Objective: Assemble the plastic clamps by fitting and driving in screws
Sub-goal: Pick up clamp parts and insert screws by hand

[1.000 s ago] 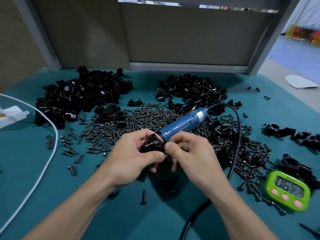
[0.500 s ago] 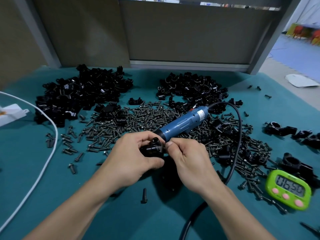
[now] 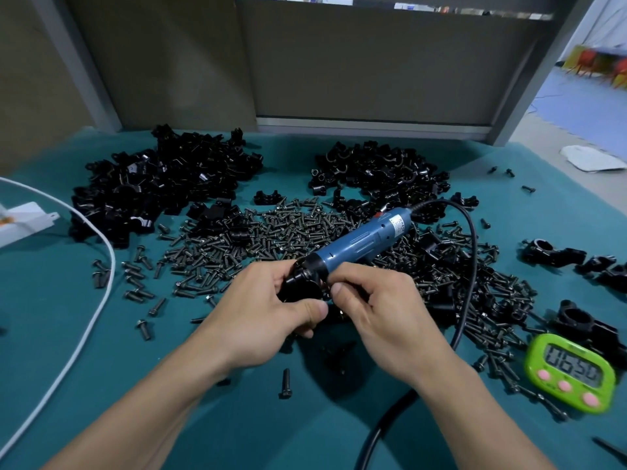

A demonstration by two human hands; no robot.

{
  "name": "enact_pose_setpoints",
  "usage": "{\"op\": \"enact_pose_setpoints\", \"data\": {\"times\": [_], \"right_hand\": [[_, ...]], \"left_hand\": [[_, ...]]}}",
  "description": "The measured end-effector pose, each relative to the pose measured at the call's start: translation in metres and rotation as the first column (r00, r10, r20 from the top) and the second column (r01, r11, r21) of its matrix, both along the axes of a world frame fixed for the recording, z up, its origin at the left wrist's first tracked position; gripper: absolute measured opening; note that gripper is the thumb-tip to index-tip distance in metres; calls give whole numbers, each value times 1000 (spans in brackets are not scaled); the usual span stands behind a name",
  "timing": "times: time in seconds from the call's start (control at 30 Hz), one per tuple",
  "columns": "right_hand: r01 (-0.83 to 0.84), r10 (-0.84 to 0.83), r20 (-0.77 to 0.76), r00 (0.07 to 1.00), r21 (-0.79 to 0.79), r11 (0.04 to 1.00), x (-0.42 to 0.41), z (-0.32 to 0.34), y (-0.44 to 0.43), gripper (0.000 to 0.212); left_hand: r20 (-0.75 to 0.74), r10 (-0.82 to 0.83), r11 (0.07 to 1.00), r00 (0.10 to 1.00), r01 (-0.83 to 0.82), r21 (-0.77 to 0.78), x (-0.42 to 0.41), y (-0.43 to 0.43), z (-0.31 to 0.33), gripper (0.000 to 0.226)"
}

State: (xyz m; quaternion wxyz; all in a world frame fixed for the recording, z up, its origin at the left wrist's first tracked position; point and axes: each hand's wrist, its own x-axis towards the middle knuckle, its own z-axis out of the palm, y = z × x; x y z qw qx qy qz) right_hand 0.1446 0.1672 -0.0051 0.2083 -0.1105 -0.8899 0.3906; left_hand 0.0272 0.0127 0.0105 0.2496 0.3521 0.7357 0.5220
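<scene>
My left hand is closed around a black plastic clamp, held just above the teal table. The thumb and forefinger of my right hand pinch at the clamp's right side, apparently on a small screw that is mostly hidden. A blue electric screwdriver lies on the screw pile right behind my hands, with its tip close to the clamp. Neither hand grips it. One loose screw lies below my hands.
Heaps of black clamp parts sit at the back left and back middle. Finished clamps and a green timer are on the right. The screwdriver's black cable loops right; a white cable runs on the left.
My hands have stayed together on the clamp, and the right fingers shifted from below it to a pinch at its side. The screwdriver has not moved.
</scene>
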Motion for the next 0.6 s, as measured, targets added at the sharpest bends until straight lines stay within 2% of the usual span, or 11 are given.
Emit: {"op": "enact_pose_setpoints", "data": {"times": [0.13, 0.27, 0.43, 0.53, 0.6], "right_hand": [[20, -19, -8, 1000, 111, 994, -1, -2, -4, 29], [26, -28, 23, 999, 97, 995, -2, -3, -7, 32], [-26, 26, 5, 1000, 81, 996, 1, 2, -7, 18], [9, -8, -11, 1000, 100, 995, 0, 2, -12, 22], [47, -47, 1, 999, 15, 999, -3, 1, -14, 29]], "left_hand": [[60, -51, 998, 997, 48, 51, 0, 1, -2, 15], [35, -57, 998, 998, 56, 27, -4, 1, -4, 17], [131, -90, 996, 987, 86, 32, -9, -1, -3, 12], [135, -116, 992, 984, 109, 58, -9, -3, -2, 14], [72, -103, 994, 992, 100, 51, -10, -2, -2, 21]]}}
